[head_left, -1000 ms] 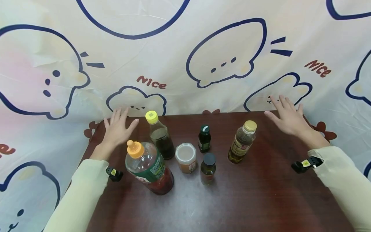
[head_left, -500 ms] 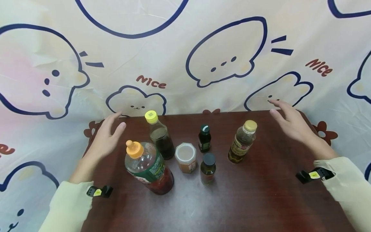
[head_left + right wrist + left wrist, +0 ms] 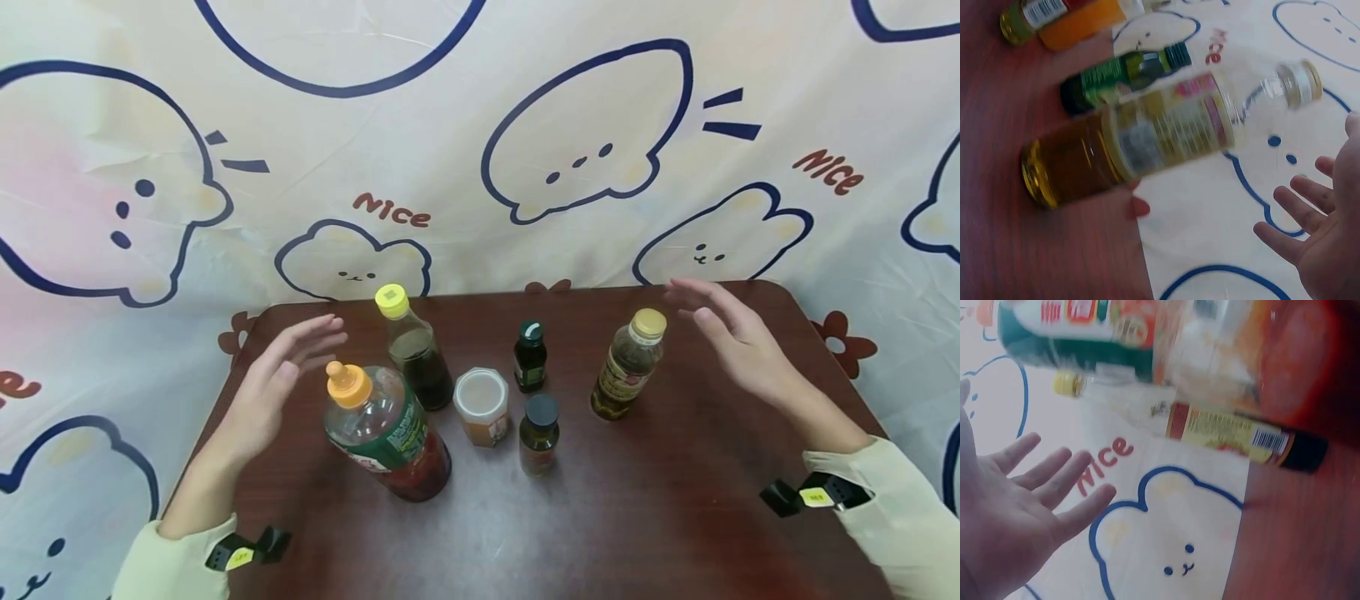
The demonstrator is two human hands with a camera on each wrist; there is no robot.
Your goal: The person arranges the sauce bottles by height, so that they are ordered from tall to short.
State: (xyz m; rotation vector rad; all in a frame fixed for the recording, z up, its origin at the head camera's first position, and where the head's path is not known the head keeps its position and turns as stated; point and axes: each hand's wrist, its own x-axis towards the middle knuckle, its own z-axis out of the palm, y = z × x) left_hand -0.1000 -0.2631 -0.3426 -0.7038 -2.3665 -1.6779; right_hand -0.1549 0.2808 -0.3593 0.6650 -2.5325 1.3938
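Observation:
My left hand (image 3: 273, 387) hovers left of a large ketchup-like squeeze bottle (image 3: 386, 437) with an orange nozzle cap, its fingers loosely extended and holding nothing. Behind that bottle stands a yellow-capped bottle of dark liquid (image 3: 420, 358), whose label shows in the left wrist view. On the other side, my right hand (image 3: 738, 346) is raised to the right of a yellow-capped oil bottle (image 3: 626, 367), apart from it, with relaxed fingers. The right wrist view shows this oil bottle (image 3: 1166, 131) close up beside the bare fingers.
Between the hands stand a white-lidded jar (image 3: 482, 408), a small dark green bottle (image 3: 530, 358) and a small dark-capped bottle (image 3: 538, 437). All are on a dark brown wooden table (image 3: 600, 533). A printed cloth (image 3: 585, 100) hangs behind and along both sides.
Both hands have drawn back from the table's far corners, their spread fingers relaxing and turning inward. The left forearm has pulled lower toward the body. The bottles have stayed put.

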